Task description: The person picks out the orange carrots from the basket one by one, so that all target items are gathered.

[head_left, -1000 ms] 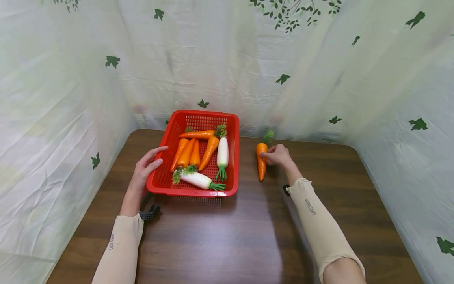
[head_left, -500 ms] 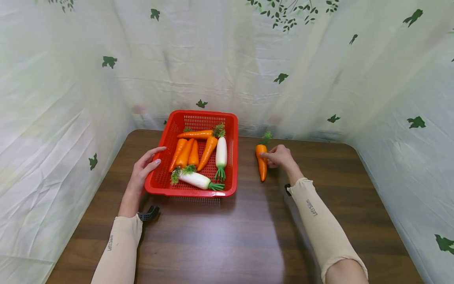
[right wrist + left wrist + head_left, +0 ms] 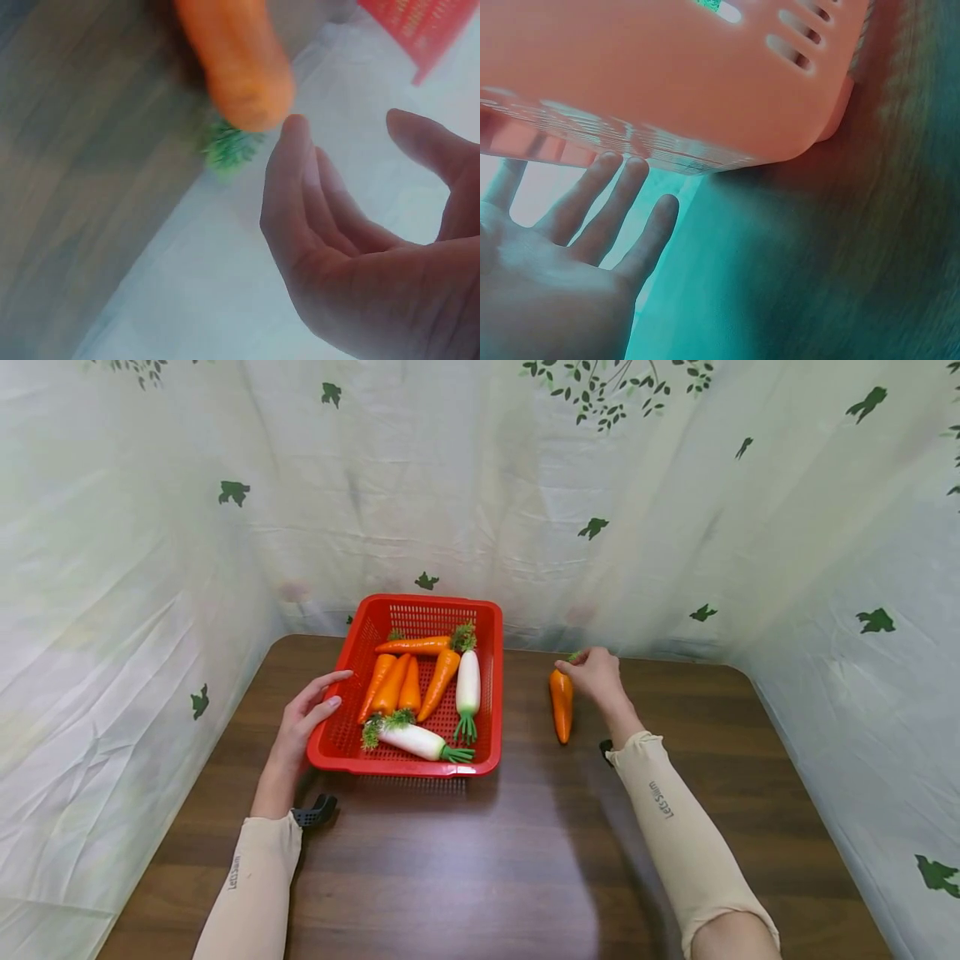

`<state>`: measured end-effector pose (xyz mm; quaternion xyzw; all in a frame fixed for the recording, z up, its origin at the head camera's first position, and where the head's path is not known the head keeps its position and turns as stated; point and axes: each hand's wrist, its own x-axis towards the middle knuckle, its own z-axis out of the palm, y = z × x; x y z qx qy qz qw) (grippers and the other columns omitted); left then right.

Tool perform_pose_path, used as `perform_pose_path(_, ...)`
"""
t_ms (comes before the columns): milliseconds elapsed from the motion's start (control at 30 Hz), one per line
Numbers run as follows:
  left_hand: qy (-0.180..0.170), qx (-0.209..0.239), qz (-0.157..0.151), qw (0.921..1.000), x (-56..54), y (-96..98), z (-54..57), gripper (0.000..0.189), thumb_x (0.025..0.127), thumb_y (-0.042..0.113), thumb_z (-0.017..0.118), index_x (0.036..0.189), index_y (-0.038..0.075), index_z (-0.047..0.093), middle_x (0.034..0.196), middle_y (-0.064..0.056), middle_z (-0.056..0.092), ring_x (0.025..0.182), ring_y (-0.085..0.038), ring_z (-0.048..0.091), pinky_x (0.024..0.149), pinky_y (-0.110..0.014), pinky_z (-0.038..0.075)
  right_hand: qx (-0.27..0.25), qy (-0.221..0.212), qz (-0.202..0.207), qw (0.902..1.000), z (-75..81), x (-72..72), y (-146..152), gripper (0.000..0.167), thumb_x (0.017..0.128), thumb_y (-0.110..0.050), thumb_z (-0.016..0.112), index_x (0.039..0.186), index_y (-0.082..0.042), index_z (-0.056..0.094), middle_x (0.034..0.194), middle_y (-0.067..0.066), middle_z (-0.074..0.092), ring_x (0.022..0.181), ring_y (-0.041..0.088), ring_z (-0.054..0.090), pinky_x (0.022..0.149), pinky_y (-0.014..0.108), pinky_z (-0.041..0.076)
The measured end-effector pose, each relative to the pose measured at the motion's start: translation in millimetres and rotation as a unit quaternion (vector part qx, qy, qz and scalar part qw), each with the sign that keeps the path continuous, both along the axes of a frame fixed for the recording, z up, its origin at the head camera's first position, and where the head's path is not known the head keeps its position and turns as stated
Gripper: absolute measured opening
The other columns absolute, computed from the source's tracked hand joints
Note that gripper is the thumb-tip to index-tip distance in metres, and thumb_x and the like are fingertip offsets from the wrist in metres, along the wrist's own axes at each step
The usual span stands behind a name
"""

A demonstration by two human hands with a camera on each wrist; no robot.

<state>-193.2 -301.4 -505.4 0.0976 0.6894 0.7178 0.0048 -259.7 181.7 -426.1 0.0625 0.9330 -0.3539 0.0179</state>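
Note:
A red perforated basket [image 3: 405, 767] stands at the back left of the wooden table, and my left hand [image 3: 295, 727] touches its left side. In the left wrist view the fingers [image 3: 600, 225] reach out straight against the basket's side [image 3: 667, 82]. My right hand [image 3: 597, 681] is at the leafy upper end of a single orange carrot [image 3: 562, 706] lying on the table. Up close in the right wrist view, thumb and fingers stand apart with nothing between them, and the carrot [image 3: 244, 71] with its green top [image 3: 231, 146] lies just beyond the fingertips.
Inside the basket are several orange carrots [image 3: 442, 683], a white radish [image 3: 468, 683] along the right side and another white radish [image 3: 412, 740] near the front. A pale leaf-patterned curtain [image 3: 465, 485] hangs behind the table [image 3: 465, 868] and along both sides.
Earlier my right hand held the carrot by its side; now it has let go and moved up to the leafy end. The carrot has shifted slightly right. My left hand stays at the basket.

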Motion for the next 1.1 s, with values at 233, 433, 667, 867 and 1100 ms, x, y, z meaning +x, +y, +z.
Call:
perform_pose_path(233,0.000,0.002,0.000,1.0000,-0.2,0.4,-0.8,0.049,0.109,0.021,0.056,0.157,0.015,0.048,0.157,-0.012,0.047,0.133,-0.033,0.056,0.097,-0.034,0.059,-0.094,-0.009,0.021,0.9953,20.6,0.9,-20,0.040,0.099,-0.032,0.074,0.116,0.003,0.070,0.109,0.021,0.075,0.090,0.032,0.076,0.082,0.040,0.065)
perform_pose_path(433,0.001,0.001,0.000,1.0000,0.3,1.0,-0.5,0.050,0.109,0.022,0.056,0.157,0.015,0.047,0.158,-0.012,0.047,0.132,-0.032,0.057,0.097,-0.035,0.059,-0.136,-0.018,0.039,0.9898,44.3,0.2,-44,0.039,0.098,-0.031,0.075,0.116,0.003,0.070,0.109,0.020,0.074,0.079,0.017,0.073,0.078,0.029,0.065)
perform_pose_path(667,-0.005,-0.003,0.000,1.0000,-0.5,1.5,1.2,0.050,0.108,0.022,0.057,0.157,0.016,0.048,0.158,-0.011,0.047,0.132,-0.031,0.057,0.096,-0.034,0.059,-0.157,-0.024,0.047,0.9862,59.7,0.5,-70,0.036,0.098,-0.028,0.075,0.114,0.004,0.070,0.112,0.023,0.075,0.086,0.024,0.076,0.083,0.033,0.065)
perform_pose_path(867,-0.009,-0.001,-0.001,1.0000,-0.7,0.3,2.1,0.050,0.108,0.022,0.057,0.157,0.017,0.048,0.158,-0.011,0.047,0.132,-0.031,0.057,0.096,-0.035,0.059,-0.177,-0.036,0.053,0.9821,64.2,-0.6,-98,0.034,0.099,-0.025,0.075,0.115,0.004,0.068,0.113,0.023,0.074,0.097,0.032,0.078,0.087,0.038,0.065)
perform_pose_path(1100,-0.006,-0.004,-0.002,1.0000,-0.9,-0.3,2.3,0.050,0.108,0.023,0.057,0.157,0.016,0.048,0.158,-0.012,0.046,0.131,-0.031,0.058,0.096,-0.034,0.060,-0.198,-0.068,0.073,0.9751,63.1,-3.3,-131,0.029,0.100,-0.021,0.074,0.110,0.006,0.070,0.121,0.024,0.073,0.109,0.041,0.075,0.093,0.044,0.063)
